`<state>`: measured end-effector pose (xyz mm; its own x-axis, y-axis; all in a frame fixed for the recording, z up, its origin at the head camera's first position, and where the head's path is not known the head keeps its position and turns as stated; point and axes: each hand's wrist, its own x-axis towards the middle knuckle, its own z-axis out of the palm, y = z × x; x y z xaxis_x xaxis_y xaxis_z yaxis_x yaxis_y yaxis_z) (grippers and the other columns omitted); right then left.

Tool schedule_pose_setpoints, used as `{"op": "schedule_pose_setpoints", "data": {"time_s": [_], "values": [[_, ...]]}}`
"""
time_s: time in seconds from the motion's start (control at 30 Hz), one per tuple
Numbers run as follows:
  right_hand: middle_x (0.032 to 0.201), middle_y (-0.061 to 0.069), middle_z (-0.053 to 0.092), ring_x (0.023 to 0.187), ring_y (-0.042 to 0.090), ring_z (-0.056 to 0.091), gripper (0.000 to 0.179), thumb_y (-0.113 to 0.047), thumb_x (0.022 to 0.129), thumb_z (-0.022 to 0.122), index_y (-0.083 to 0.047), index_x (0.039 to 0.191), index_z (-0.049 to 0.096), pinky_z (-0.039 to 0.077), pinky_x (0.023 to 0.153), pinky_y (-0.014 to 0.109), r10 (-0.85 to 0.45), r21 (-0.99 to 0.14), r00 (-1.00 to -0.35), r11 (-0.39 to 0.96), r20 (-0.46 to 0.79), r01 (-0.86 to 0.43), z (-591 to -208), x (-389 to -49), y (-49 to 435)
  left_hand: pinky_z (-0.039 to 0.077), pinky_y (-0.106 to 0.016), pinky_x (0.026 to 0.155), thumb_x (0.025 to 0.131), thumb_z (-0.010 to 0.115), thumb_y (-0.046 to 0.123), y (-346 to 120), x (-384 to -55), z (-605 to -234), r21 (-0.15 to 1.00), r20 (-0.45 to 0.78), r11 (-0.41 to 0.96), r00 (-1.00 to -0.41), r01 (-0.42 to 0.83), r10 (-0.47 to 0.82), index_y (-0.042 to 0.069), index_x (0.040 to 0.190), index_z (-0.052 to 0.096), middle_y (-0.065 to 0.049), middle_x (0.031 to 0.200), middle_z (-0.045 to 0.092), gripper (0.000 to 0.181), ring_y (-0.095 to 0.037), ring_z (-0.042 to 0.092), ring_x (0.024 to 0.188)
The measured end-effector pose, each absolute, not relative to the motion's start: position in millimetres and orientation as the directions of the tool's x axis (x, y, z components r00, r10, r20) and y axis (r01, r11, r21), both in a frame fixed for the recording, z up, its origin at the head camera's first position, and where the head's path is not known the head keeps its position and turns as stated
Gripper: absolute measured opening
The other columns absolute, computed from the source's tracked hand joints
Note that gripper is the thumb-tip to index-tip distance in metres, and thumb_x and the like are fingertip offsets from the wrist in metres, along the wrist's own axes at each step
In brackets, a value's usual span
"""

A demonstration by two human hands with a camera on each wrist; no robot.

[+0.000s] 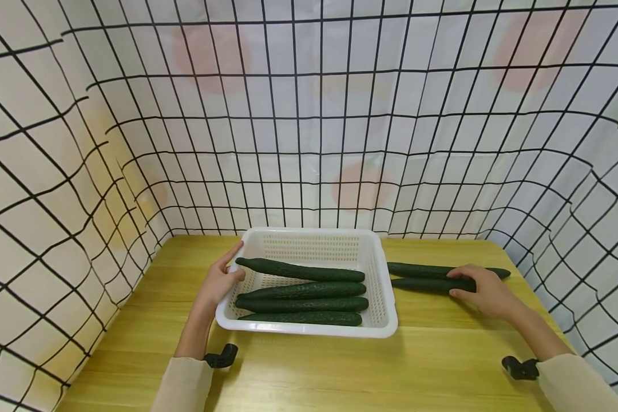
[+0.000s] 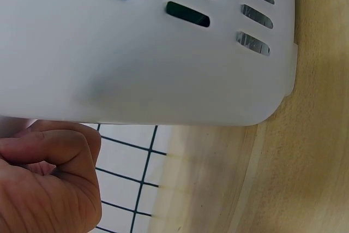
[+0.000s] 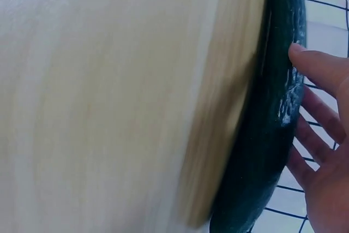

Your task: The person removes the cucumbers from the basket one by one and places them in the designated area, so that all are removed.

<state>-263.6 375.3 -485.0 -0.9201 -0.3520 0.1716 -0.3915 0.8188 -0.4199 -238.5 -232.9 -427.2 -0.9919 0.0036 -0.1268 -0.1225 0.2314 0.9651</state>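
Observation:
A white plastic basket point(image 1: 309, 328) stands on the table, with several dark green cucumbers point(image 1: 304, 305) lying side by side in it. My left hand point(image 1: 221, 284) grips the basket's left rim; in the left wrist view its fingers curl at the edge beneath the slotted wall point(image 2: 163, 80). To the right of the basket, two more cucumbers lie on the tabletop. My right hand point(image 1: 481, 289) holds the nearer cucumber point(image 1: 422, 284) near its right end, thumb on one side and fingers on the other in the right wrist view. Just behind it lies the farther cucumber point(image 1: 417, 270), partly hidden by the fingers.
The yellow wood-grain table point(image 1: 309, 372) is bordered at the back and both sides by black wire grid point(image 1: 319, 137) over pale sheeting. The basket's right wall stands close to the left ends of the two loose cucumbers. A small black camera sits on each wrist.

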Motion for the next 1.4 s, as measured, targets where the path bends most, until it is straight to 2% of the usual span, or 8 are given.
{"op": "schedule_pose_setpoints", "data": {"time_s": [0.17, 0.3, 0.47, 0.57, 0.63, 0.9, 1.1, 1.4], "values": [[0.127, 0.018, 0.066, 0.114, 0.042, 0.061, 0.039, -0.027, 0.095, 0.074, -0.006, 0.127, 0.068, 0.049, 0.092, 0.061, -0.347, -0.411, -0.913, 0.816, 0.213, -0.406, -478, -263, 372, 0.055, -0.036, 0.076, 0.089, 0.058, 0.001, -233, -238, -425, 0.963, -0.122, 0.243, -0.993, -0.119, -0.003, 0.027, 0.162, 0.034, -0.02, 0.093, 0.066, 0.082, -0.027, 0.06, 0.093], [0.127, 0.018, 0.066, 0.113, 0.042, 0.061, 0.041, -0.028, 0.095, 0.074, -0.005, 0.128, 0.067, 0.049, 0.092, 0.061, -0.354, -0.405, -0.904, 0.81, 0.24, -0.424, -472, -265, 367, 0.055, -0.036, 0.077, 0.089, 0.058, 0.002, -235, -242, -429, 0.959, -0.119, 0.259, -0.993, -0.117, -0.007, 0.027, 0.163, 0.034, -0.019, 0.09, 0.065, 0.082, -0.027, 0.06, 0.093], [0.127, 0.017, 0.067, 0.113, 0.04, 0.061, 0.038, -0.028, 0.097, 0.071, -0.006, 0.128, 0.066, 0.049, 0.092, 0.061, -0.35, -0.419, -0.897, 0.796, 0.268, -0.436, -462, -268, 356, 0.055, -0.036, 0.076, 0.089, 0.058, 0.004, -241, -253, -449, 0.96, -0.114, 0.254, -0.993, -0.114, -0.017, 0.033, 0.162, 0.033, -0.026, 0.118, 0.067, 0.083, -0.027, 0.06, 0.098], [0.127, 0.016, 0.067, 0.11, 0.037, 0.061, 0.036, -0.029, 0.099, 0.069, -0.008, 0.128, 0.067, 0.048, 0.093, 0.06, -0.346, -0.421, -0.893, 0.791, 0.288, -0.443, -453, -271, 347, 0.055, -0.036, 0.077, 0.09, 0.058, 0.006, -245, -257, -459, 0.961, -0.106, 0.255, -0.994, -0.109, -0.022, 0.039, 0.161, 0.032, -0.024, 0.139, 0.06, 0.082, -0.026, 0.059, 0.102], [0.128, 0.016, 0.067, 0.111, 0.037, 0.061, 0.036, -0.029, 0.099, 0.068, -0.009, 0.129, 0.067, 0.048, 0.094, 0.06, -0.347, -0.432, -0.892, 0.784, 0.29, -0.446, -447, -273, 340, 0.055, -0.035, 0.078, 0.09, 0.058, 0.007, -246, -258, -463, 0.961, -0.105, 0.255, -0.994, -0.107, -0.023, 0.041, 0.161, 0.032, -0.023, 0.144, 0.057, 0.082, -0.025, 0.058, 0.103], [0.13, 0.013, 0.067, 0.115, 0.035, 0.061, 0.039, -0.032, 0.099, 0.068, -0.01, 0.132, 0.066, 0.046, 0.098, 0.061, -0.368, -0.458, -0.885, 0.759, 0.284, -0.463, -433, -282, 305, 0.056, -0.036, 0.078, 0.09, 0.058, 0.005, -244, -254, -459, 0.965, -0.119, 0.235, -0.993, -0.12, -0.02, 0.039, 0.161, 0.033, -0.025, 0.139, 0.06, 0.083, -0.026, 0.06, 0.101], [0.13, 0.01, 0.067, 0.117, 0.034, 0.061, 0.038, -0.035, 0.099, 0.068, -0.015, 0.131, 0.067, 0.047, 0.096, 0.061, -0.392, -0.461, -0.875, 0.744, 0.285, -0.483, -421, -282, 277, 0.055, -0.037, 0.078, 0.09, 0.057, 0.004, -242, -254, -453, 0.962, -0.128, 0.243, -0.992, -0.125, -0.003, 0.034, 0.163, 0.031, -0.026, 0.146, 0.054, 0.083, -0.029, 0.059, 0.103], [0.133, 0.006, 0.065, 0.119, 0.034, 0.061, 0.041, -0.037, 0.099, 0.067, -0.015, 0.134, 0.065, 0.045, 0.104, 0.06, -0.448, -0.494, -0.85, 0.692, 0.278, -0.527, -397, -289, 232, 0.056, -0.036, 0.077, 0.09, 0.06, 0.008, -243, -257, -462, 0.965, -0.094, 0.245, -0.995, -0.095, -0.015, 0.043, 0.159, 0.035, -0.023, 0.133, 0.062, 0.082, -0.027, 0.061, 0.101]]}}
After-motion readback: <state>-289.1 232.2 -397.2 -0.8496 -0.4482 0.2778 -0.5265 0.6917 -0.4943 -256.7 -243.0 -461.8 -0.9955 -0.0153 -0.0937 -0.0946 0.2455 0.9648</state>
